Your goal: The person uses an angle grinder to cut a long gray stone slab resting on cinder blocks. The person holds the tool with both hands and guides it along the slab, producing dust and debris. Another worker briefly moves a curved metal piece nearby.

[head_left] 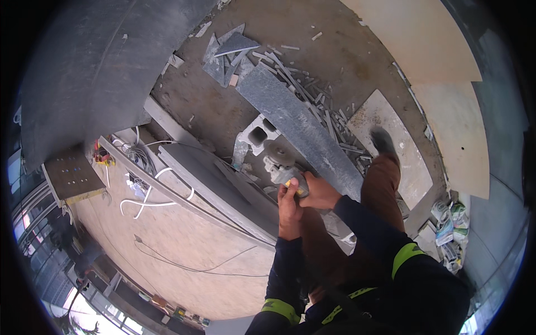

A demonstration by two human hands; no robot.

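Observation:
Both my hands are wrapped round an angle grinder (276, 171) in the middle of the view. My left hand (289, 212) closes on the rear of its body from the left, beside a yellow patch. From the right, my right hand (319, 193) grips the same body. The round disc (280, 152) points away from me, over the ground near a white hollow block (258, 134). Just right of the disc lies a long grey stone slab (304, 125), partly over the block. Whether the disc touches anything, or spins, I cannot tell.
Broken stone pieces (230, 51) and thin offcut strips (293, 81) litter the ground ahead. My shoe (383, 140) is on a pale board (399, 167). Large panels (446, 128) line the right. Coiled cables (139, 159) and stacked slabs (206, 173) lie left; bags (452, 223) sit at right.

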